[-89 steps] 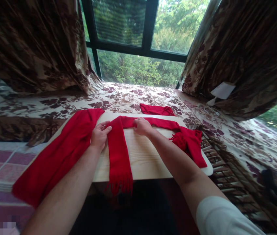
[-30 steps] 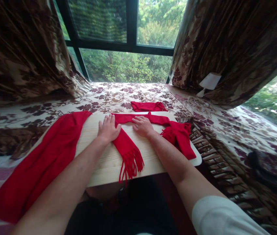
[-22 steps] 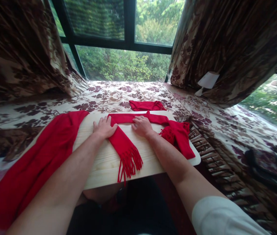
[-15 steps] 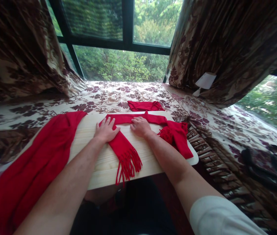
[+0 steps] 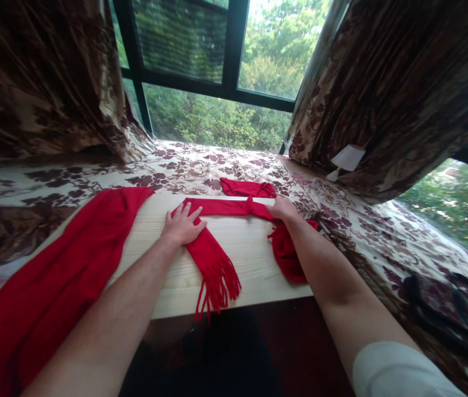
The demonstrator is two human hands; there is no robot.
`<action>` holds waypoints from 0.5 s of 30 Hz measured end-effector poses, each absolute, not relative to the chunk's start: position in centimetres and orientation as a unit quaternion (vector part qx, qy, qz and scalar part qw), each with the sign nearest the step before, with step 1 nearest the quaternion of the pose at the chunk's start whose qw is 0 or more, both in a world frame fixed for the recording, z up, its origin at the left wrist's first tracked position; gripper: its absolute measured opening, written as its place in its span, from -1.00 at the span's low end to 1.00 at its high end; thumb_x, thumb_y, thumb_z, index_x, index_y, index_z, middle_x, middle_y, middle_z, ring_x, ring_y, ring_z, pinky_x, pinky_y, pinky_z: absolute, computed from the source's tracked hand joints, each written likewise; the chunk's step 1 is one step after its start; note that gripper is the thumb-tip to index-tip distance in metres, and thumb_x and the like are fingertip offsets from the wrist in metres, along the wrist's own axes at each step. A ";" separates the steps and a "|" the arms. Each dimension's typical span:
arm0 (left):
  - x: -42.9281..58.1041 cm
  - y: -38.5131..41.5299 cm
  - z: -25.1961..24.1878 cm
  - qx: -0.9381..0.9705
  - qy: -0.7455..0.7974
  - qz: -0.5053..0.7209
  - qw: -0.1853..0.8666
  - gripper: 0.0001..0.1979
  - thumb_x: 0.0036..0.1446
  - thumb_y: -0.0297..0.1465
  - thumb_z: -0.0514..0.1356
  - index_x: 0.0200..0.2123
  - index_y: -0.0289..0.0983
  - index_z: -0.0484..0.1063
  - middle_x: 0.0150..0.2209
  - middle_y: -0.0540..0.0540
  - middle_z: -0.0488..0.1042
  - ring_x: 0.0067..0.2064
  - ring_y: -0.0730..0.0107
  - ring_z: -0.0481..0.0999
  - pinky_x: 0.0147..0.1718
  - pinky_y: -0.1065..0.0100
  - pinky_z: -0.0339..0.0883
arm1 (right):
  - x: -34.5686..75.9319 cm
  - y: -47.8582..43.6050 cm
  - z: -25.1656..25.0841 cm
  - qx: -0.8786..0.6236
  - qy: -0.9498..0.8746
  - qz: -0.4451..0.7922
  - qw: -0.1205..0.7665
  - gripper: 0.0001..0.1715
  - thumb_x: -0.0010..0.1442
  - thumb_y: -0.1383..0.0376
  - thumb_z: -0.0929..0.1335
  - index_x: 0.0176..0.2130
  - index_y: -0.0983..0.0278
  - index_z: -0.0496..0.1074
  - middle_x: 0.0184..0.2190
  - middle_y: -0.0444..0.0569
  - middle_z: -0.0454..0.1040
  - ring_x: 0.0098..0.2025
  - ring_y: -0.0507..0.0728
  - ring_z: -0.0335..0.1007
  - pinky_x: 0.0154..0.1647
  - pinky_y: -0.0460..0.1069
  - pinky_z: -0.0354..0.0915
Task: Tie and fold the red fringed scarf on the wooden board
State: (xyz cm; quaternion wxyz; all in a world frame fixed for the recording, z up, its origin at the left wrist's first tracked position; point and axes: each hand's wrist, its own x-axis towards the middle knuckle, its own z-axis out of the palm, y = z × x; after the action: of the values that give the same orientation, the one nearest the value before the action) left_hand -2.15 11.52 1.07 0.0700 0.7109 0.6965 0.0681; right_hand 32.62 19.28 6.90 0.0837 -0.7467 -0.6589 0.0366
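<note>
A narrow red scarf (image 5: 225,207) with a fringed end (image 5: 216,281) lies bent across a pale wooden board (image 5: 242,259). My left hand (image 5: 183,225) lies flat on the scarf's bend, fingers spread, open. My right hand (image 5: 283,210) rests on the scarf farther right, near the board's right end, its fingers curled on the cloth. The scarf's other end is bunched below my right wrist. A wide red scarf (image 5: 72,264) drapes over the board's left side. A small folded red cloth (image 5: 247,188) sits beyond the board.
The board rests on a surface covered in brown floral fabric (image 5: 200,168). Matching curtains (image 5: 399,82) hang left and right of a dark-framed window (image 5: 234,49). A white tag (image 5: 347,159) hangs on the right curtain. Dark items (image 5: 448,309) lie at lower right.
My right hand has slid right along the scarf, from its middle to the board's right end. The left hand stays on the bend. Earlier, the fringed end was drawn up onto the board.
</note>
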 end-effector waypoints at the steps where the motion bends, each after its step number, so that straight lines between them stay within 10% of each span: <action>1: -2.2 11.5 1.0 0.710 0.697 0.071 0.072 -0.25 0.25 0.14 -0.17 0.43 0.03 0.02 0.49 -0.15 -0.15 0.49 -0.01 -0.24 0.33 -0.26 -0.30 | 33.6 19.4 6.9 -0.741 -0.666 0.064 0.060 -0.42 0.12 0.03 0.44 0.00 0.37 0.52 -0.05 0.25 0.56 -0.04 0.28 0.50 -0.08 0.03 0.35; 8: -2.1 11.6 0.9 0.708 0.698 0.079 0.073 -0.25 0.23 0.14 -0.15 0.43 0.03 0.03 0.49 -0.14 -0.16 0.49 -0.01 -0.25 0.33 -0.26 -0.31 | 36.1 19.7 6.0 -0.759 -0.643 0.095 0.011 -0.68 -0.07 0.18 0.52 -0.32 0.35 0.58 -0.35 0.08 0.58 -0.25 0.21 0.52 -0.29 -0.03 0.37; 15: -2.1 11.5 0.9 0.709 0.697 0.081 0.071 -0.25 0.23 0.13 -0.14 0.42 0.03 0.04 0.49 -0.13 -0.14 0.49 -0.01 -0.24 0.33 -0.25 -0.29 | 36.8 20.6 7.4 -0.782 -0.576 0.142 0.190 -0.73 -0.08 0.40 0.41 -0.28 0.38 0.55 -0.44 0.02 0.55 -0.45 0.11 0.45 -0.49 -0.08 0.27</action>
State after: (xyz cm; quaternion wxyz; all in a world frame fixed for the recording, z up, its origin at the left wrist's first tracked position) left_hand -2.11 11.51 0.89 0.0707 0.7094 0.6966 0.0805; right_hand 36.82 20.59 7.45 0.1900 -0.7821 -0.5762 0.1423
